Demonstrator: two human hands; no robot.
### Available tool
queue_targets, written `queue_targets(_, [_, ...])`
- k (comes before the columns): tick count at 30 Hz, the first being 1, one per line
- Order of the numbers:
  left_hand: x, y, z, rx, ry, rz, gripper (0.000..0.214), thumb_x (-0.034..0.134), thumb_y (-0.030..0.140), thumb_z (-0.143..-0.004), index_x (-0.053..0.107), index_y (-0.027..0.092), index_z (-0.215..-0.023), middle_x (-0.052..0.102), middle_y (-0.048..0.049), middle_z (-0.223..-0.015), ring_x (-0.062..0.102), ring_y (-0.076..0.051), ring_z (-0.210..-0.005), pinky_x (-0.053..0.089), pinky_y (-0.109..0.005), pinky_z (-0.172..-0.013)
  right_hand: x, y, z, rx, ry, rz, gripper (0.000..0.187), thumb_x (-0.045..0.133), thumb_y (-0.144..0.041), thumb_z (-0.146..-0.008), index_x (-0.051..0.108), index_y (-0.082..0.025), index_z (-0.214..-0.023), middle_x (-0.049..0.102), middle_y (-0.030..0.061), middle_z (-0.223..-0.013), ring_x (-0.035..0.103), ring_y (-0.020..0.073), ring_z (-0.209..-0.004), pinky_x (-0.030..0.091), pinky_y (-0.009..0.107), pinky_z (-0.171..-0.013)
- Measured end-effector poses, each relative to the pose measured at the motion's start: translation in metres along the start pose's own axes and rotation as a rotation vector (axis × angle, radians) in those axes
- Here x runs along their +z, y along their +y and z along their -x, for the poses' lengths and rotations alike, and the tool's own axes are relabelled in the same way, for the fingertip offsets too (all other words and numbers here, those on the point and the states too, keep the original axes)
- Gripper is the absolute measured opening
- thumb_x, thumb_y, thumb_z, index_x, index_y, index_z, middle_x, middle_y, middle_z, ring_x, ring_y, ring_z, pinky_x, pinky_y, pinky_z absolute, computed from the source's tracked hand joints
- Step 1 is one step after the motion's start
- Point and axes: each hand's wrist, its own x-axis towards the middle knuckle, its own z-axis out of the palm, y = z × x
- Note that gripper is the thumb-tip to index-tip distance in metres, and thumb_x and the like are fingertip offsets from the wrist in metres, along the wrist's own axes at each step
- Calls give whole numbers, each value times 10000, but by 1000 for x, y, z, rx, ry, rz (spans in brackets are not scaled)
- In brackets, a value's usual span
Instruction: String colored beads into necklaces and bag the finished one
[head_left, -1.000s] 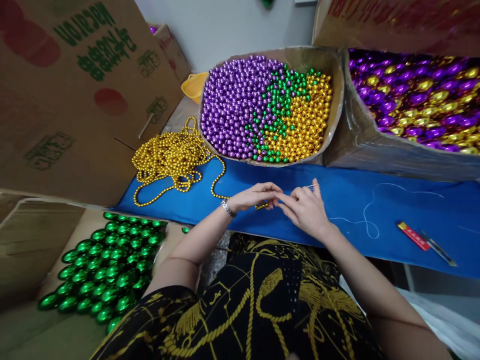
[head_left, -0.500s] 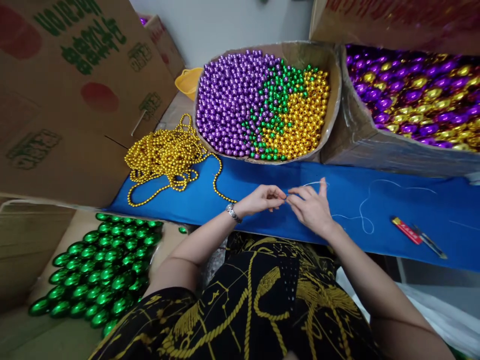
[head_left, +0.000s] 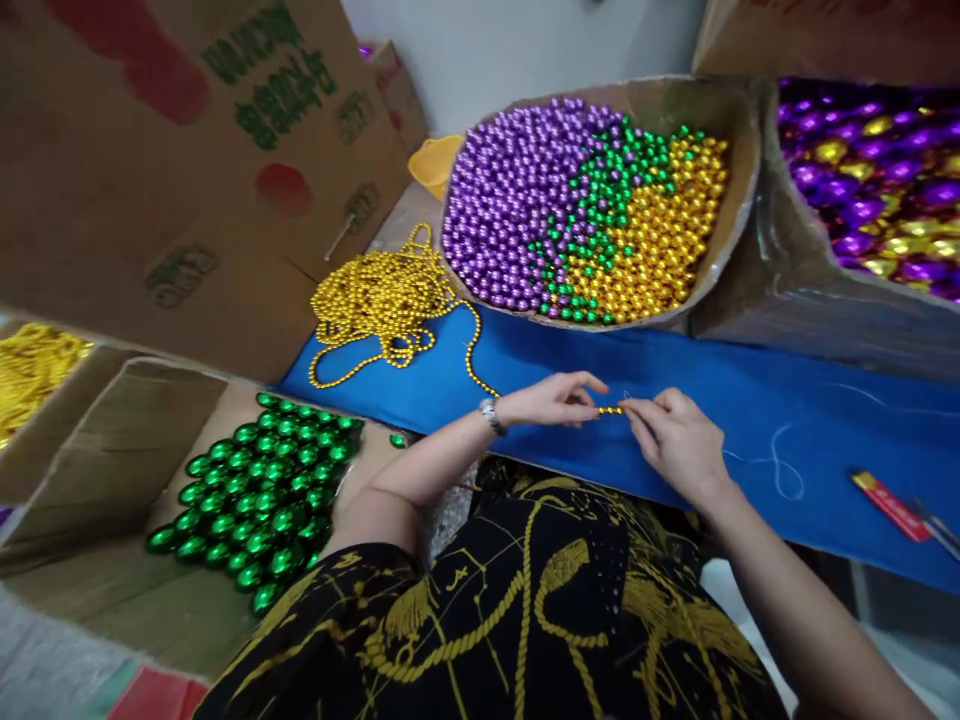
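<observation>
My left hand and my right hand meet over the blue cloth, fingers pinched together. Between them runs the end of a gold bead strand, and both hands grip it. That strand trails back left to a heap of strung gold beads. A thin white thread curls away to the right of my right hand. A watch sits on my left wrist.
Behind the hands stands a cardboard box of purple, green and gold beads. At right is a box of large purple and gold ornaments; at lower left, green ornaments. A red-handled cutter lies at the right.
The view has swung left, so everything sits further right in the picture. My hands have drawn a short run of gold beads out between them; my right hand's fingers have curled in.
</observation>
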Motion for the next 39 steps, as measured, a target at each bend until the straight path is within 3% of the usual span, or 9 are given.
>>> queue_targets(4, [-32, 6, 36, 47, 33, -490, 278, 575, 382, -903, 637, 155, -1053, 699, -59, -859, 616, -133, -708, 454, -243, -652, -28, 22, 23, 155, -6, 102, 308, 487, -410, -950, 743, -243, -984, 556, 75, -835, 535, 185, -778, 336, 275, -558])
queue_targets(7, [-49, 2, 66, 8, 54, -682, 289, 520, 415, -934, 652, 184, -1047, 710, -45, -880, 635, -147, -735, 445, -239, -667, -35, 41, 55, 315, -58, 125, 302, 506, -422, -931, 739, -232, -956, 564, 67, -837, 537, 173, -745, 320, 274, -547])
queue_targets(11, [-52, -15, 104, -138, 85, -860, 340, 475, 472, -948, 668, 201, -1014, 727, -43, -899, 656, -172, -735, 446, -253, -669, -18, 44, 95, 463, -221, 32, 258, 524, -398, -899, 733, -246, -897, 588, 39, -825, 552, 147, -697, 328, 261, -566])
queue_targets(16, [-48, -45, 134, -208, 156, -853, 369, 454, 500, -956, 661, 202, -1022, 728, -44, -1003, 681, -191, -881, 483, -269, -770, 8, 32, 101, 555, -327, -51, 256, 514, -413, -898, 717, -258, -907, 599, 25, -853, 557, 136, -693, 331, 254, -585])
queue_targets(22, [-50, -62, 139, -153, 214, -859, 330, 462, 452, -960, 661, 198, -1028, 699, -67, -1014, 660, -201, -925, 493, -311, -836, 12, 35, 92, 598, -404, -63, 239, 521, -417, -885, 697, -258, -907, 617, 19, -885, 546, 127, -659, 339, 259, -603])
queue_targets(27, [-47, -55, 137, -213, 252, -850, 214, 489, 354, -945, 607, 178, -976, 678, -59, -926, 635, -176, -832, 490, -286, -765, 12, 43, 100, 575, -402, -29, 288, 501, -482, -866, 684, -264, -906, 642, 44, -913, 602, 189, -771, 357, 281, -607])
queue_targets(31, [-53, -54, 137, -175, 239, -856, 115, 529, 250, -912, 600, 166, -944, 648, -58, -931, 609, -152, -808, 479, -271, -753, 18, 52, 103, 583, -445, 23, 368, 459, -567, -839, 675, -285, -935, 637, 62, -924, 612, 234, -759, 348, 312, -576])
queue_targets(39, [-54, -54, 132, -143, 213, -883, 103, 544, 233, -915, 611, 154, -922, 638, -54, -887, 592, -147, -780, 472, -268, -741, 15, 51, 98, 621, -492, 19, 432, 397, -629, -786, 660, -316, -926, 614, 43, -916, 625, 259, -795, 375, 332, -584])
